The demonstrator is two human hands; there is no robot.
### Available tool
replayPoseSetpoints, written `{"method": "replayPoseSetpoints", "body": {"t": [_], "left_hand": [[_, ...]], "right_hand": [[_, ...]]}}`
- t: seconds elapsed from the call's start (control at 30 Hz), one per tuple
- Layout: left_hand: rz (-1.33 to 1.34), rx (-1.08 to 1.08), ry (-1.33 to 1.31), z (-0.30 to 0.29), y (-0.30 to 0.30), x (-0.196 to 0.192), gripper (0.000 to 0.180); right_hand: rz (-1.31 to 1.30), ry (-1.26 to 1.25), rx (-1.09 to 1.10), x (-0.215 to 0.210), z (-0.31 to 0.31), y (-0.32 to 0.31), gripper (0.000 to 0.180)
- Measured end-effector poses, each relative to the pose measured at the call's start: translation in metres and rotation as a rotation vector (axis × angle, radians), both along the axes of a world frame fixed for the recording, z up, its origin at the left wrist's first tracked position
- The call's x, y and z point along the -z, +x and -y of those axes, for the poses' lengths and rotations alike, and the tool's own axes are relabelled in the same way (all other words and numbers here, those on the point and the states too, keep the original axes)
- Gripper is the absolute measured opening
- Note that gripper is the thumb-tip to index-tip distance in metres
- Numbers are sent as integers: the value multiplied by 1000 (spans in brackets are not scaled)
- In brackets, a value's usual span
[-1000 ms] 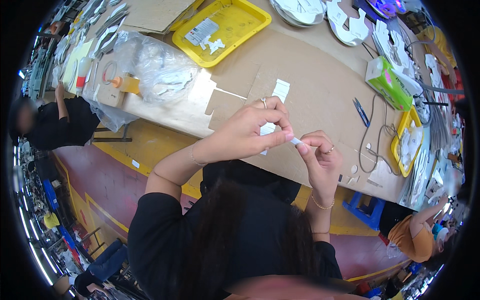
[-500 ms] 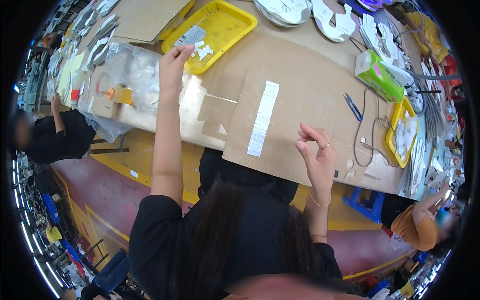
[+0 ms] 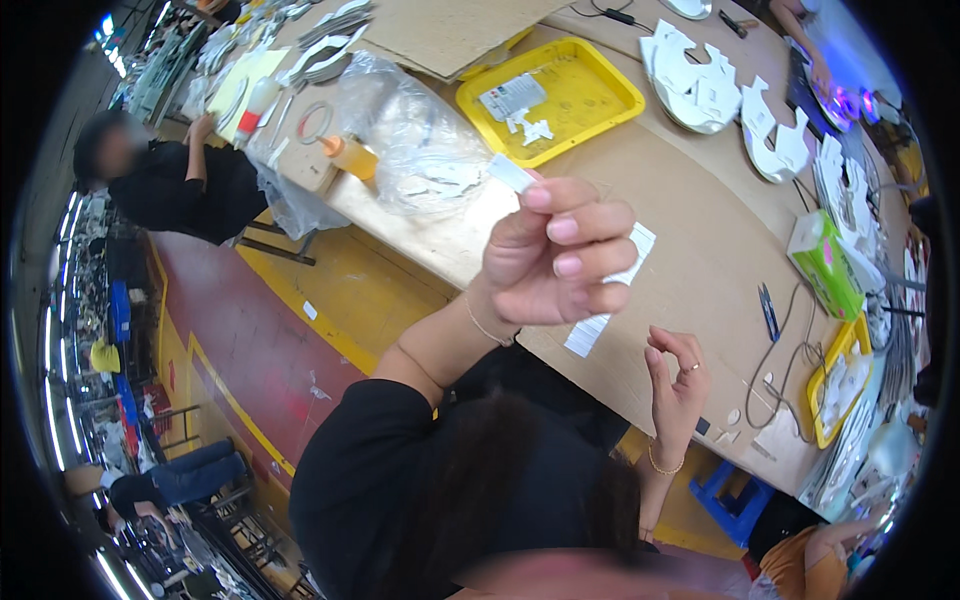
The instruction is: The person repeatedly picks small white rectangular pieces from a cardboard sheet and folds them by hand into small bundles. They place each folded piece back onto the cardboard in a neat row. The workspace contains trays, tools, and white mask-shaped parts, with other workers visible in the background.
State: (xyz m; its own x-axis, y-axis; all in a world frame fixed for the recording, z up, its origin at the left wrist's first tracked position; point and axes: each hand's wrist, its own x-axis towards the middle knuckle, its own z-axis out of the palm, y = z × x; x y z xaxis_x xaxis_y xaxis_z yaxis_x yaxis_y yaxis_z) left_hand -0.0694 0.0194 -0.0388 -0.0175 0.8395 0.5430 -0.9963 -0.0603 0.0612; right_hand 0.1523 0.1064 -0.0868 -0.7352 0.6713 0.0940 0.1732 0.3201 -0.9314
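Your left hand (image 3: pixel 555 255) is raised well above the table (image 3: pixel 700 250), fingers curled in, pinching a small white strip (image 3: pixel 512 173) between thumb and fingertips so that it pokes out above the index finger. Your right hand (image 3: pixel 678 378) hangs lower, near the table's front edge, thumb and forefinger brought together in a ring and the other fingers loose; whether anything sits in that pinch is too small to tell. Below the raised hand a long white backing strip (image 3: pixel 612 300) lies flat on the cardboard sheet (image 3: pixel 720 300) that covers the table top. A yellow tray (image 3: pixel 610 95) with white scraps stands toward the far edge, a crumpled clear plastic bag (image 3: pixel 410 140) to its left, a green box (image 3: pixel 825 262) toward the right edge, and dark blue snips (image 3: pixel 768 310) beside a thin cable. The grip on the small strip looks light and covers only one end, so a slip of the fingers could drop it onto the yellow floor (image 3: pixel 340 290) below the front edge, where it would be hard to find. If the piece is adhesive, it may also curl onto your fingertip or fold on itself. With both hands off the cardboard, nothing steadies the backing strip either.
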Motion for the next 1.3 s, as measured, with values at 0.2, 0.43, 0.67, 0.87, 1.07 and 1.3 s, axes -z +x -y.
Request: {"method": "replayPoseSetpoints", "body": {"t": [0.2, 0.43, 0.67, 0.87, 1.07, 1.3], "left_hand": [[125, 28, 36, 8, 12, -7, 19], [126, -36, -67, 9, 9, 2, 9], [-720, -1454, -552, 6, -65, 35, 13], [-1062, -1888, -936, 14, -93, 62, 14], [-1901, -1804, -1177, 8, -119, 93, 17], [-2177, -1530, -1084, -12, -83, 119, 22]], "right_hand": [[21, 19, 7, 4, 1, 5, 20], [35, 20, -16, 3, 4, -1, 19], [32, 17, 2, 4, 2, 2, 17], [49, 39, 0, 9, 1, 3, 16], [41, 76, -18, 8, 3, 0, 17], [91, 73, -39, 5, 1, 3, 17]]}}
